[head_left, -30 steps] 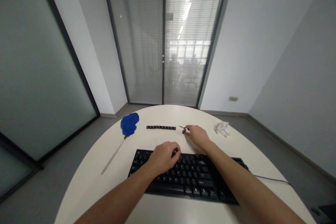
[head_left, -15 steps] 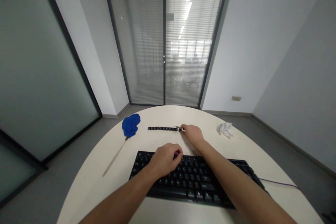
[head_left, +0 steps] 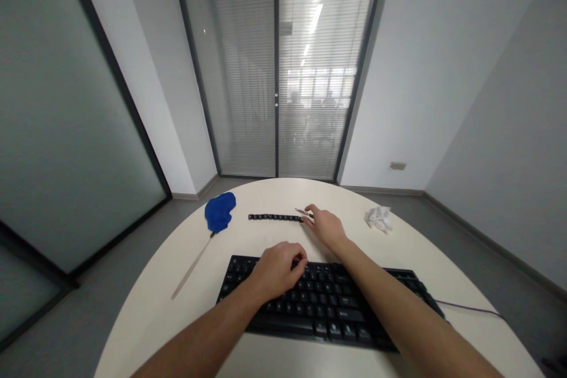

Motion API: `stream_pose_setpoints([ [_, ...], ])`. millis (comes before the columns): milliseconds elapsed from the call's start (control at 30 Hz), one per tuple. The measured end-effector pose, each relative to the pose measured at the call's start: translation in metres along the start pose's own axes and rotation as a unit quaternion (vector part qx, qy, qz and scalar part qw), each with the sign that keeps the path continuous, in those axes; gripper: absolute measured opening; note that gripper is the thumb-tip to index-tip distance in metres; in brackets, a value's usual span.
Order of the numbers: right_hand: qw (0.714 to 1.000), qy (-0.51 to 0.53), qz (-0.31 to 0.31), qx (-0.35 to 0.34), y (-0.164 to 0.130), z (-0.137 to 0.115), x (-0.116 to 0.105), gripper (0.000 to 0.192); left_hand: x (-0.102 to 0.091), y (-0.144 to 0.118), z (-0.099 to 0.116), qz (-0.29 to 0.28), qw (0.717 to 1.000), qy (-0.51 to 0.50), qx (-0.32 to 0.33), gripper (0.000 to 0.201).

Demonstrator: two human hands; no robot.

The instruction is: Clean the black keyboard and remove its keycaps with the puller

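On the round white counter (head_left: pixel 146 319): one black computer keyboard (head_left: pixel 328 301) near the person; one row of loose black keycaps (head_left: pixel 274 217) beyond it, lying in a straight line
Left hand (head_left: pixel 279 269): curled loosely over the upper left keys of the keyboard, fingertips touching them; grips nothing that shows
Right hand (head_left: pixel 325 225): reaches past the keyboard to the right end of the keycap row; fingers pinched on a thin metal key-puller tool (head_left: pixel 303 212), whose tip lies just beside the last keycap
Doing it well: I judge it best to set each cap flush against the end of the row; lower it gently so the line is not knocked; steady the keyboard with the other hand
Count, keycaps: about ten, though they are too small to count surely
Count, others: one blue cleaning gel blob (head_left: pixel 220 211) with one pale flat stick (head_left: pixel 192 266) below it, left of the row; one crumpled white tissue (head_left: pixel 378 217), well apart on the right
Count, hands: two, both the person's own
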State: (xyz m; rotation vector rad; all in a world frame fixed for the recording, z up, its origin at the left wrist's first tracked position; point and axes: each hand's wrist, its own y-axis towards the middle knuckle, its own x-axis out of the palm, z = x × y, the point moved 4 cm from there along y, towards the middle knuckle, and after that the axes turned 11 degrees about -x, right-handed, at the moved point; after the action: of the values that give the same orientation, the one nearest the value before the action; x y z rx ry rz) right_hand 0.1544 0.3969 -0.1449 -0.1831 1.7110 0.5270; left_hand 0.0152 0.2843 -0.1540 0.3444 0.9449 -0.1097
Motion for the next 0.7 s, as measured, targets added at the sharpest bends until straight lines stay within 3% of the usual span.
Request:
stream_pose_setpoints([
  [133,0.999,0.043,0.030,-0.002,-0.017,0.003,-0.022,0.047,0.000,0.000,0.001,-0.005,1.000,0.001,0.004,0.011],
  [267,0.982,0.151,0.076,-0.086,-0.049,0.003,-0.045,0.057,-0.001,0.000,0.001,-0.009,1.000,0.007,-0.003,0.011],
  [333,0.974,0.192,0.085,-0.088,-0.067,0.005,-0.051,0.057,-0.001,0.000,0.002,-0.009,1.000,0.008,-0.004,0.011],
  [500,0.945,0.319,0.053,-0.046,-0.092,0.021,-0.042,0.048,-0.001,-0.001,0.002,-0.005,1.000,0.010,0.000,0.012],
  [700,0.929,0.369,0.032,-0.026,-0.096,0.035,-0.029,0.043,-0.001,-0.001,0.003,-0.013,1.000,0.012,-0.002,0.014],
])
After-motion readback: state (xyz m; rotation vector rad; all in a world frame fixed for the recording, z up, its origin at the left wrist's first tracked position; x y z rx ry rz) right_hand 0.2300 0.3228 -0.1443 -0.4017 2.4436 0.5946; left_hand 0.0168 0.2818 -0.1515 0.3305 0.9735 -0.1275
